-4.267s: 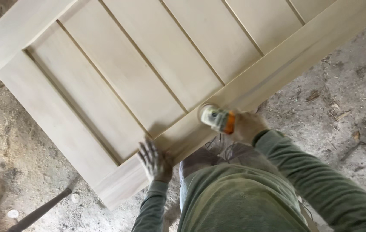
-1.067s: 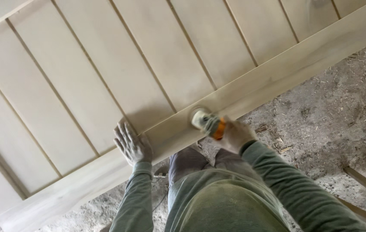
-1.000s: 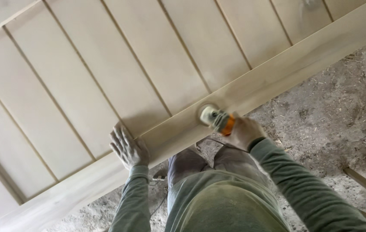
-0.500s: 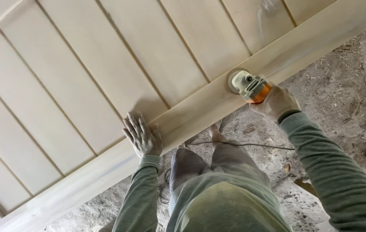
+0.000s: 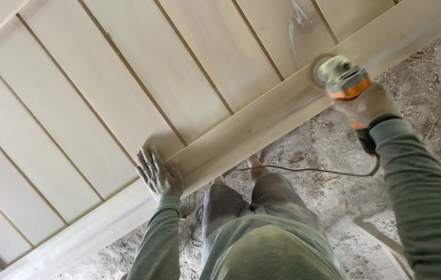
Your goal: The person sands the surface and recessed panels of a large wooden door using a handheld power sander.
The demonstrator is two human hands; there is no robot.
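Observation:
A large pale wooden door (image 5: 127, 88) with slatted panels lies flat before me. My left hand (image 5: 159, 172) rests palm down with fingers spread on its near frame rail (image 5: 251, 132). My right hand (image 5: 368, 103) grips an orange and grey power sander (image 5: 337, 75), whose round pad presses on the same rail farther right. The sander's black cord (image 5: 303, 169) trails from under my right wrist across the ground.
Dusty grey ground (image 5: 428, 88) strewn with wood chips and shavings lies beside the door. My legs (image 5: 246, 207) and bare feet stand close against the rail. A thin wooden strip (image 5: 381, 241) lies on the ground at lower right.
My right hand has run the sander to the right along the rail, away from my left hand. The left hand has stayed flat on the rail.

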